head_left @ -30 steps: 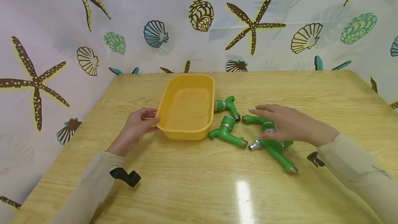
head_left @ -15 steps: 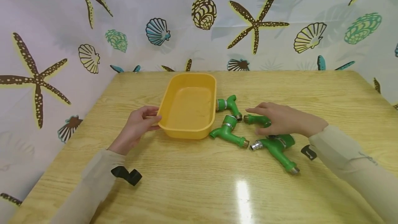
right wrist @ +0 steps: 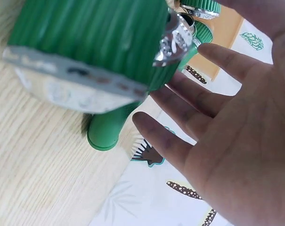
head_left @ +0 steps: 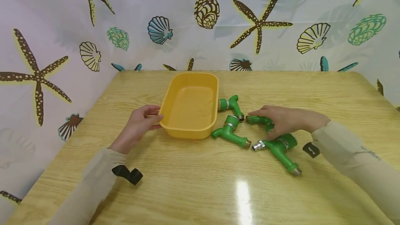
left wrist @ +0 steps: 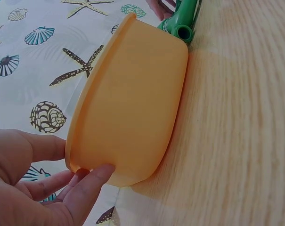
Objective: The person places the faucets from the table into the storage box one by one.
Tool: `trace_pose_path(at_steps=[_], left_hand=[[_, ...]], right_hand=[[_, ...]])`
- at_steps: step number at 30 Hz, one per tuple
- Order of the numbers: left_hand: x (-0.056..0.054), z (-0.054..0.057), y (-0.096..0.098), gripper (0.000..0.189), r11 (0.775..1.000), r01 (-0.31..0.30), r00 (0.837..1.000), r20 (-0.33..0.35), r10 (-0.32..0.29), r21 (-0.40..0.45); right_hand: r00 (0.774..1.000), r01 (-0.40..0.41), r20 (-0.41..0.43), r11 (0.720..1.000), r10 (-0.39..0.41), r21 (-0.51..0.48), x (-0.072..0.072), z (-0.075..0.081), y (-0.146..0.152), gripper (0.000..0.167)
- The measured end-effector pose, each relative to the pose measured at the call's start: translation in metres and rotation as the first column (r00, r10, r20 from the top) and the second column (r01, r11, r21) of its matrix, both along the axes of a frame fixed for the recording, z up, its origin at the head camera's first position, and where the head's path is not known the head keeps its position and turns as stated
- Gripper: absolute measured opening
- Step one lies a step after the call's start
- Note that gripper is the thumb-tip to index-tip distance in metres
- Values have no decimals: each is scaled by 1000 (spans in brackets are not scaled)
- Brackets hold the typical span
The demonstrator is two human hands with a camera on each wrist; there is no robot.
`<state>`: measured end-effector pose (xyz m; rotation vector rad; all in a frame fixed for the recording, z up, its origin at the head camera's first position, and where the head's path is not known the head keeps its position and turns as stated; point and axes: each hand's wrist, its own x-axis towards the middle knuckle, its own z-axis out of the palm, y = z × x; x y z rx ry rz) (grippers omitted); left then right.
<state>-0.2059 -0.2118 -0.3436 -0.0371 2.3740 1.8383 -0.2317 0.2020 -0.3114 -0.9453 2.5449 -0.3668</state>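
Note:
My left hand grips the left rim of a yellow plastic basin, with the thumb and fingers on either side of the edge in the left wrist view. Nothing lies in the basin. Over a green plastic water tap is my right hand, partly hiding it. In the right wrist view its fingers are spread and nearly straight beside green tap parts; contact is hard to tell. Just in front of that hand lies another green tap with a silver nozzle.
Two more green taps, one nearer and one farther back, lie right of the basin. All rest on a wooden table. A cloth printed with shells and starfish hangs behind and at the sides.
My right hand has moved slightly left and come down over the far right tap. The left hand keeps its hold on the basin. The head view has shifted a little.

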Motion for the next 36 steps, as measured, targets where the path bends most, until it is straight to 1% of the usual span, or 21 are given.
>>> trace_pose_path(at_steps=[11,20,26,33,36], left_hand=[[0,-1,1,45,1000,-7,1000,-14,6,-10],[0,-1,0,46,1000,-2,1000,-14,2,-3],[-1,1,1,45,1000,1,1000,-21,-1,-6],[0,1,2,46,1000,-3,1000,-11,3,-14],[1,1,2,46,1000,-2,1000,-10,2,-16]], right_hand=[[1000,3,15,1000,-3,29,-7,-5,3,78],[1000,-3,27,999,2,40,-10,-5,3,80],[1000,2,14,999,-3,39,-10,-4,6,78],[997,-1,76,998,-4,61,-12,-2,7,83],[996,-2,89,998,-4,70,-13,-2,7,86]])
